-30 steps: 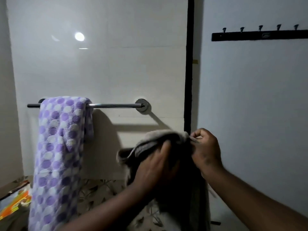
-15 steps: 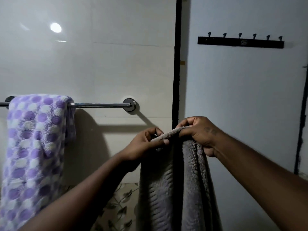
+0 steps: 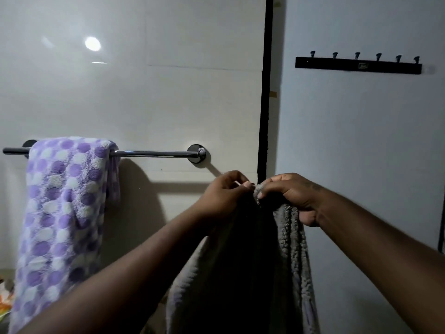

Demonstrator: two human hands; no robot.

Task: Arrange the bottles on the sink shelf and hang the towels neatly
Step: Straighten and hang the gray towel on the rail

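Two hands meet at mid-frame, both holding grey towel (image 3: 291,249) by its top edge. Left hand (image 3: 224,194): fingers curled, edge pinched against thumb. Right hand (image 3: 289,196), at its 3 o'clock and nearly touching: fingers closed over bunched edge. Towel hangs from both grips toward 6 o'clock, apart from towel rail (image 3: 154,154). Rail sits at 10 o'clock of hands, wall-mounted. Purple dotted towel (image 3: 62,213) draped over its left end. Hook rack (image 3: 358,66) at 1 o'clock on adjoining wall, six pegs.
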